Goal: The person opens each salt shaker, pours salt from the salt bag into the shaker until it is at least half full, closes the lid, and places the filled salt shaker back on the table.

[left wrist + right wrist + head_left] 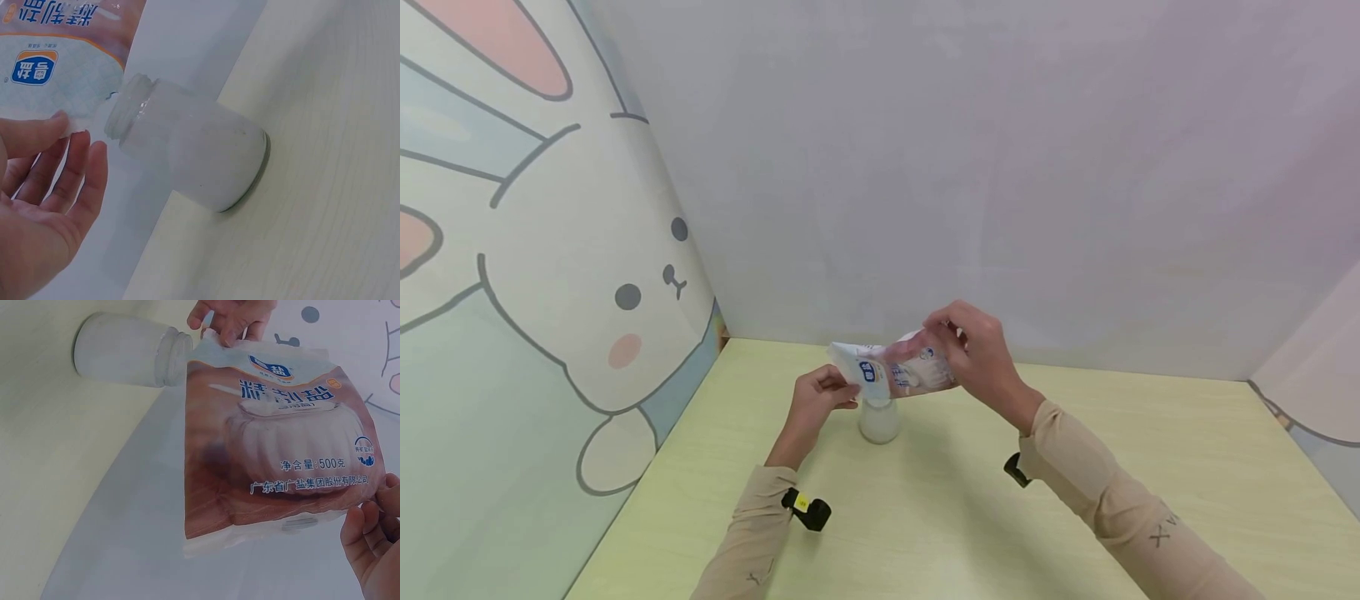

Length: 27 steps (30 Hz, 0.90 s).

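A printed plastic salt bag is held up sideways above the table. My left hand pinches its pale end between thumb and fingers, close by the jar's mouth. At the opposite, brownish end, my right hand grips the bag by its edge. Just under the pale end stands an upright glass jar, lidless and looking white inside. In the right wrist view the bag looks rather flat, its printed front facing the camera. Whether salt is flowing out cannot be seen.
The jar stands on a pale wood-grain table. A grey-white wall rises behind it, and a side wall with a cartoon rabbit is at the left. A black wrist camera sits by the left sleeve.
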Motion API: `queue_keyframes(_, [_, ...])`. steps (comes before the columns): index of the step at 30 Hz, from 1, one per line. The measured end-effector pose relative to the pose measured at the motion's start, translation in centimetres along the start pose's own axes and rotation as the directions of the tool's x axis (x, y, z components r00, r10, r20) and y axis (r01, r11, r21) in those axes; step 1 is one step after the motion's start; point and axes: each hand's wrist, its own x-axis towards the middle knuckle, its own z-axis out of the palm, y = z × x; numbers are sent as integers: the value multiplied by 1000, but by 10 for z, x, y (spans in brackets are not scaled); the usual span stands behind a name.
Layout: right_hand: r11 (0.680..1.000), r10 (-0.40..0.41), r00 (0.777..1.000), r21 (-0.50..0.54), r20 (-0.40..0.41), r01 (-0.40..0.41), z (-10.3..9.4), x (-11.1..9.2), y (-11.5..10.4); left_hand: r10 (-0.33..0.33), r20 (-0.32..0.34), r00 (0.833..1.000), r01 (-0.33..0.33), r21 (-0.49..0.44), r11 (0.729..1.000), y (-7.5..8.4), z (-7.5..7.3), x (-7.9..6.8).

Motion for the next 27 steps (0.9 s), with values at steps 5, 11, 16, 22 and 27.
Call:
queue_keyframes(5, [1000,-7,1000,-1,0,7,1,0,0,-2,2,1000,2,-6,1000,-1,-1,0])
queue_keyframes(11, [1000,-9,1000,-6,-2,9,1,1,-1,4,9,1000,-4,-13,1000,-2,-2,0])
queue_keyframes(16, [1000,-4,1000,-12,3,4,1,1,-2,5,10,1000,-5,-17,1000,-3,-3,0])
queue_keyframes(22, [1000,-8,1000,-14,0,8,1,3,-4,7,12,1000,-7,-17,1000,-2,-3,0])
queue_keyframes(27, [1000,-11,1000,-24,-1,11,1,4,-4,6,12,1000,-6,-22,1000,0,-4,0])
